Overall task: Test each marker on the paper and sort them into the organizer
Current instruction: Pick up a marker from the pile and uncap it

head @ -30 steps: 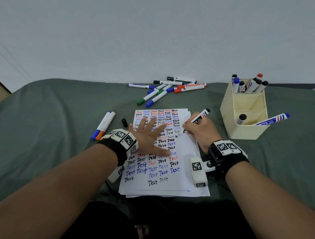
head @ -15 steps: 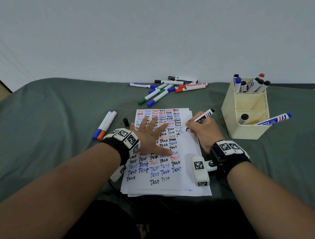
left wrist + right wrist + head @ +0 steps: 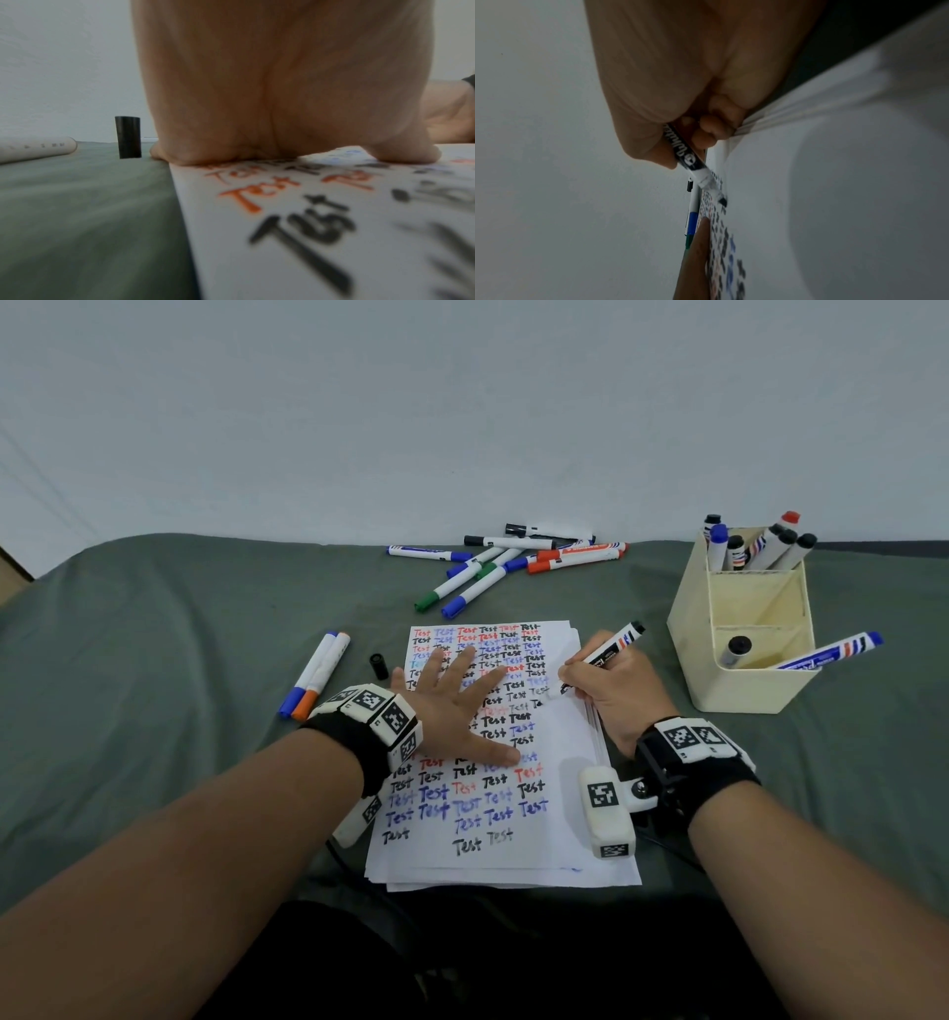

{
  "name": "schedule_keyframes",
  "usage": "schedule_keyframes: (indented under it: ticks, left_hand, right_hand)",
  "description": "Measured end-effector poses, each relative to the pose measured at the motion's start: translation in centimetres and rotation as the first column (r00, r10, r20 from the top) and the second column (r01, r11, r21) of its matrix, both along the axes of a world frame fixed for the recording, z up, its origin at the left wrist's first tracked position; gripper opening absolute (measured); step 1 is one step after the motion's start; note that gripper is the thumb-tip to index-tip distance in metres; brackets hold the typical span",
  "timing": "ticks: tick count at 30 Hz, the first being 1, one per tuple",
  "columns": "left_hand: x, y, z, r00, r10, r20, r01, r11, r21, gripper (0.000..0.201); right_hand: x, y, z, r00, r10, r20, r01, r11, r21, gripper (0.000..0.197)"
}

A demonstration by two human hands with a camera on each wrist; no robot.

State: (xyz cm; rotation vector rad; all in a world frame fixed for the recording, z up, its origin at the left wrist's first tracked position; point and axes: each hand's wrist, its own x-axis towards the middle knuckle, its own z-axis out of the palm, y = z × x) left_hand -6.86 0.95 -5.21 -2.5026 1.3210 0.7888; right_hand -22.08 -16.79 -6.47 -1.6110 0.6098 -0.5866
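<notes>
A white stack of paper (image 3: pixel 560 819) covered with rows of the word "Test" lies in front of me. My left hand (image 3: pixel 452 706) presses flat on it with fingers spread; the left wrist view shows its palm (image 3: pixel 257 101) resting on the paper (image 3: pixel 334 233). My right hand (image 3: pixel 611 685) grips an uncapped black marker (image 3: pixel 608 652), tip down on the sheet at the right edge of the writing. In the right wrist view the marker (image 3: pixel 693 164) is pinched between thumb and fingers, its tip touching the paper (image 3: pixel 834 182). A cream organizer (image 3: pixel 739 680) stands at the right, holding several markers.
A black cap (image 3: pixel 378 666) stands upright left of the paper, also in the left wrist view as the cap (image 3: pixel 127 140). Two markers (image 3: pixel 316 675) with blue and orange caps lie further left. A pile of markers (image 3: pixel 508 564) lies at the back by the wall.
The right hand with the black marker has shifted slightly across the sheet while writing. The left hand stays pressed on the paper.
</notes>
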Motion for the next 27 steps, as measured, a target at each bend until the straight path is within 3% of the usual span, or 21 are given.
schedule_keyframes:
  ticks: [27]
  left_hand:
    - [-0.31, 0.16, 0.51, 1.000, 0.000, -0.011, 0.000, 1.000, 0.010, 0.123]
  right_hand:
    - [0.16, -0.33, -0.68, 0.995, -0.079, 0.057, 0.075, 0.995, 0.069, 0.019]
